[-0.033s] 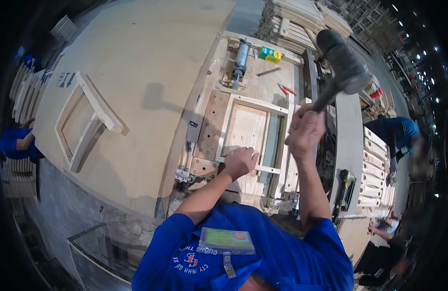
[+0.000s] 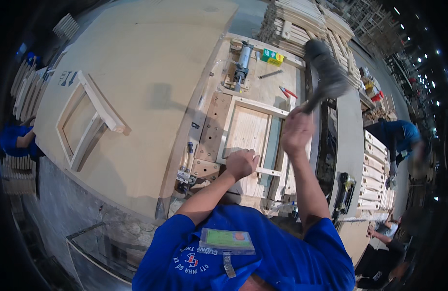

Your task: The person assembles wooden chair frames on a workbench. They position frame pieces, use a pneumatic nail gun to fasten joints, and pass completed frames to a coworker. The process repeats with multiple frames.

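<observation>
A black-headed mallet [image 2: 326, 69] is raised over the right side of the workbench, blurred by motion. My right hand [image 2: 298, 132] is closed around its handle. Below it, a rectangular pale wooden frame [image 2: 260, 105] lies in a bench jig beside a drilled metal plate [image 2: 214, 121]. My left hand [image 2: 242, 163] rests at the frame's near rail with its fingers curled over the wood. The fingertips are partly hidden.
Left of the jig, an angled wooden frame [image 2: 106, 114] lies on a large board [image 2: 151, 48]. A pneumatic cylinder [image 2: 243, 60], a green-yellow box [image 2: 272, 57] and red-handled pliers [image 2: 287, 92] are behind the jig. Wood pieces [image 2: 374, 167] and co-workers [image 2: 401, 133] are at right.
My right hand and the mallet have swung to the left. My left hand stays at the frame's near rail.
</observation>
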{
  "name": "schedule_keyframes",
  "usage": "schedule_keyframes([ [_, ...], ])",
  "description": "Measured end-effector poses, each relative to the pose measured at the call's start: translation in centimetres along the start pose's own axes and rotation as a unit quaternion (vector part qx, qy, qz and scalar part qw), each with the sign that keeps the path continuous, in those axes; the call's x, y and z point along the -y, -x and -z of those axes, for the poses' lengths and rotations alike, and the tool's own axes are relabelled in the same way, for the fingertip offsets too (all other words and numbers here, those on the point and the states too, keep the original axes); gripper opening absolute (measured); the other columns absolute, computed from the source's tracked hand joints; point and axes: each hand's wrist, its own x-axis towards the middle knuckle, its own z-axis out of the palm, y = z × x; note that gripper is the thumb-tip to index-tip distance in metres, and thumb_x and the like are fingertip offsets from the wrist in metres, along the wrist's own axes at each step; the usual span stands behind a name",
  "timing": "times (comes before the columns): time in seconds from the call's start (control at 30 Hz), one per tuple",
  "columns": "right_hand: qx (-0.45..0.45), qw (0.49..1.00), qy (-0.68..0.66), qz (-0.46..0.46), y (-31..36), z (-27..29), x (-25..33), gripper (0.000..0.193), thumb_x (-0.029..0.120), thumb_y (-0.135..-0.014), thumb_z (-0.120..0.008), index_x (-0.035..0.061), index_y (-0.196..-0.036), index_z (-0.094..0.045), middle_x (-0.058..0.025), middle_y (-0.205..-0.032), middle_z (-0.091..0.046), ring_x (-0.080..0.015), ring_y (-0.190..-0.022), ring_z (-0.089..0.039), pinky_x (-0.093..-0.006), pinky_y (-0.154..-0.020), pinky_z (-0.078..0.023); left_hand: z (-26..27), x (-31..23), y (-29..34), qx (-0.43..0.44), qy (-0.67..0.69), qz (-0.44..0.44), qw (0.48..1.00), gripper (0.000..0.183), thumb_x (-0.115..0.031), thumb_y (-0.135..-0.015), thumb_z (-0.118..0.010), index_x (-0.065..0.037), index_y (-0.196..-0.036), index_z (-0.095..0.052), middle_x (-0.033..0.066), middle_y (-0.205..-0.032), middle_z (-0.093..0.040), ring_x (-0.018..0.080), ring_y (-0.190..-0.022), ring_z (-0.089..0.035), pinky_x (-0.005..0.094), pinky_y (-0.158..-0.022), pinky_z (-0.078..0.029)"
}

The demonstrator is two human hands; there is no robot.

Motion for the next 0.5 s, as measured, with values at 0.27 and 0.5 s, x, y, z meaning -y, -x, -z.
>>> schedule_keyframes([
  [0.27, 0.187, 0.952, 0.134, -0.203, 1.0, -3.6, -5.1, 0.058, 0.055, -0.111, -0.048, -0.0001, -0.096, -0.06, -0.023, -0.071, -0.061, -0.038, -0.067, -0.063, -0.0483, -0.066, -0.047, -0.7, 0.0, -0.4, 0.009, -0.045, -0.011, 0.999, 0.04, -0.041, -0.105, -0.055, -0.007, -0.109, -0.075, 0.0183, -0.1, -0.078, 0.0376, -0.096, -0.076, 0.0505, -0.084, -0.059],
  [0.5, 0.12, 0.932, 0.304, -0.158, 5.1, -1.8, -9.2, 0.045, 0.043, -0.111, -0.05, -0.0005, -0.105, -0.06, -0.0329, -0.081, -0.067, -0.0561, -0.083, -0.067, -0.0611, -0.071, -0.05, 0.2, -3.1, -0.7, 0.041, -0.05, 0.024, 0.998, 0.04, -0.045, -0.104, -0.057, -0.012, -0.114, -0.076, 0.0169, -0.107, -0.079, 0.0381, -0.1, -0.076, 0.0509, -0.089, -0.059],
])
